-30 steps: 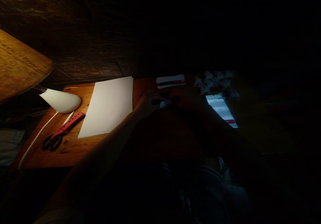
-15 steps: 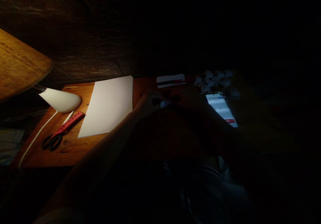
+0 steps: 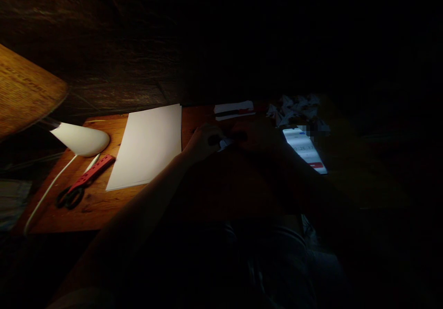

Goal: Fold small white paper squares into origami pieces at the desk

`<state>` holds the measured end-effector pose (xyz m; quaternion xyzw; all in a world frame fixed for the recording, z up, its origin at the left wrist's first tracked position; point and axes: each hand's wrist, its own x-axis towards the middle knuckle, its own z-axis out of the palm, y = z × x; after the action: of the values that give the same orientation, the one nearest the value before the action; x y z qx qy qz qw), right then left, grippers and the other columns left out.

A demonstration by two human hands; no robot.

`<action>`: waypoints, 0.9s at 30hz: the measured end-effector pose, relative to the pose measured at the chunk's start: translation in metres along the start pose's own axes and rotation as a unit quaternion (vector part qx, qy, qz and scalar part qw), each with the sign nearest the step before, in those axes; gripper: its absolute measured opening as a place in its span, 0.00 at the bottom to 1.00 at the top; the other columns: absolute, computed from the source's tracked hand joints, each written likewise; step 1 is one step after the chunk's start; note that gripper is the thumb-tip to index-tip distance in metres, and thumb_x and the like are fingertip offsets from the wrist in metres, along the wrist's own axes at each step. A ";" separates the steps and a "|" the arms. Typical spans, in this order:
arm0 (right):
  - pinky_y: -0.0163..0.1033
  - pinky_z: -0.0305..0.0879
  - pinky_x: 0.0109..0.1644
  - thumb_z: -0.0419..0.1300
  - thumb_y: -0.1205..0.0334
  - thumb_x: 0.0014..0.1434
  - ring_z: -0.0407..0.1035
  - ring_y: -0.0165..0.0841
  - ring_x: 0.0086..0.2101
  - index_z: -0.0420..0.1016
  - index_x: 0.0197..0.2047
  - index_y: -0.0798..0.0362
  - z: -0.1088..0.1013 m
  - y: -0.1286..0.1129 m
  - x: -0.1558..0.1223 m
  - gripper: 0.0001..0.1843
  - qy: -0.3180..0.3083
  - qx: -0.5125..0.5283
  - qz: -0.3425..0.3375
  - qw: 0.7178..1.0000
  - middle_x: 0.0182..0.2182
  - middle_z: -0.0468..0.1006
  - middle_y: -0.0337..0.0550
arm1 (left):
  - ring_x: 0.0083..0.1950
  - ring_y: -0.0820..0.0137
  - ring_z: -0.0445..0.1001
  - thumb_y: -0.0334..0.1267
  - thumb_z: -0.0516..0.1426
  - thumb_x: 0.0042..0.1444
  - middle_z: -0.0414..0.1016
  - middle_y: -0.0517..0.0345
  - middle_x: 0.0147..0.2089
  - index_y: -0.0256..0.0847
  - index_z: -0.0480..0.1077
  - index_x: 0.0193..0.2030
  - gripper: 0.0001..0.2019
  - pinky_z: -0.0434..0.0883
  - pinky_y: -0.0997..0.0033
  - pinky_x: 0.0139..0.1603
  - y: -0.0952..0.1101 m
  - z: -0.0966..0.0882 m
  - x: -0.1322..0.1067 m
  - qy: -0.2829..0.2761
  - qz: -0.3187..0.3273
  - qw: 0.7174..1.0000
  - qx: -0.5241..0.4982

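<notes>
Both hands meet over the dim middle of the wooden table (image 3: pixel 104 219). My left hand (image 3: pixel 205 140) is closed on a small piece of white paper (image 3: pixel 224 144) that looks folded. My right hand (image 3: pixel 254 136) comes in from the other side and pinches the same paper; deep shadow hides most of its fingers. Just beyond the hands lie some white paper pieces (image 3: pixel 228 106) with a dark and red slim tool (image 3: pixel 238 112) across them. Several folded paper shapes (image 3: pixel 294 108) sit in a heap at the back right.
A stack of white sheets (image 3: pixel 148 147) lies left of my hands. Farther left are a lamp with a white base (image 3: pixel 83 139), its cord (image 3: pixel 48 193), and scissors with black handles (image 3: pixel 74 196) partly under a red cover (image 3: pixel 93 170). A lit phone (image 3: pixel 304 150) lies beside my right forearm.
The small paper between my hands has changed angle and shape slightly. The phone screen now shows a running time. The whole view has shifted a little.
</notes>
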<state>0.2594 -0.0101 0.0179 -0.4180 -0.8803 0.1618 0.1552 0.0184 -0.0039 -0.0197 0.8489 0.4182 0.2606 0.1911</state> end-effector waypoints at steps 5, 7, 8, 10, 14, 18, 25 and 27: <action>0.44 0.70 0.53 0.71 0.61 0.59 0.78 0.44 0.49 0.84 0.53 0.53 0.012 0.007 0.002 0.18 0.001 0.035 -0.023 0.999 0.52 0.86 0.49 | 0.52 0.58 0.79 0.27 0.66 0.50 0.85 0.55 0.46 0.44 0.79 0.39 0.11 0.73 0.55 0.57 0.000 0.000 0.000 -0.003 0.001 1.000 -0.004; 0.45 0.70 0.52 0.73 0.55 0.59 0.78 0.45 0.50 0.83 0.54 0.54 0.017 0.006 0.002 0.21 0.004 0.031 -0.014 0.999 0.53 0.85 0.51 | 0.52 0.57 0.78 0.27 0.66 0.49 0.84 0.54 0.46 0.43 0.78 0.39 0.11 0.73 0.56 0.55 0.001 0.000 0.000 -0.003 -0.003 1.000 0.000; 0.46 0.70 0.53 0.73 0.53 0.59 0.78 0.46 0.50 0.82 0.54 0.54 0.019 0.004 0.002 0.22 0.007 0.022 -0.005 1.000 0.54 0.84 0.53 | 0.51 0.57 0.78 0.27 0.66 0.48 0.84 0.54 0.45 0.43 0.78 0.38 0.11 0.73 0.56 0.54 0.001 0.000 0.000 -0.001 -0.006 1.000 0.003; 0.47 0.69 0.53 0.74 0.53 0.58 0.77 0.49 0.51 0.81 0.55 0.55 0.022 -0.001 0.002 0.24 0.014 -0.001 0.010 1.000 0.54 0.84 0.55 | 0.51 0.57 0.78 0.28 0.66 0.48 0.83 0.53 0.45 0.43 0.76 0.37 0.10 0.73 0.57 0.52 0.001 0.001 -0.001 0.008 -0.011 1.000 0.010; 0.51 0.69 0.56 0.73 0.56 0.58 0.75 0.52 0.53 0.78 0.55 0.56 0.027 -0.009 0.002 0.25 0.029 -0.012 -0.009 0.999 0.56 0.82 0.59 | 0.47 0.58 0.76 0.34 0.67 0.50 0.81 0.52 0.43 0.43 0.72 0.35 0.09 0.72 0.58 0.48 0.000 0.004 -0.002 0.019 -0.019 0.999 0.021; 0.53 0.69 0.58 0.73 0.55 0.57 0.74 0.53 0.54 0.76 0.55 0.57 0.031 -0.008 0.003 0.26 0.042 -0.011 -0.022 0.999 0.56 0.80 0.61 | 0.44 0.60 0.75 0.36 0.67 0.50 0.79 0.54 0.41 0.43 0.69 0.35 0.11 0.70 0.61 0.45 -0.001 0.005 -0.002 0.021 -0.028 0.999 0.026; 0.51 0.69 0.56 0.70 0.59 0.58 0.73 0.52 0.53 0.75 0.52 0.56 0.033 -0.007 0.004 0.21 0.053 -0.016 -0.003 0.998 0.54 0.80 0.61 | 0.45 0.59 0.76 0.38 0.67 0.51 0.80 0.54 0.42 0.44 0.72 0.38 0.10 0.70 0.59 0.48 -0.003 0.006 -0.003 0.027 -0.043 0.998 0.030; 0.51 0.69 0.55 0.70 0.59 0.57 0.74 0.51 0.51 0.75 0.52 0.57 0.033 -0.007 0.004 0.21 0.052 -0.008 0.009 0.999 0.53 0.80 0.61 | 0.46 0.59 0.77 0.38 0.67 0.51 0.81 0.53 0.43 0.44 0.74 0.39 0.10 0.71 0.59 0.49 -0.003 0.005 -0.003 0.029 -0.047 0.998 0.030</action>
<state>0.2384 -0.0167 -0.0085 -0.4350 -0.8685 0.1341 0.1964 0.0182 -0.0053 -0.0266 0.8255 0.4710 0.2634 0.1655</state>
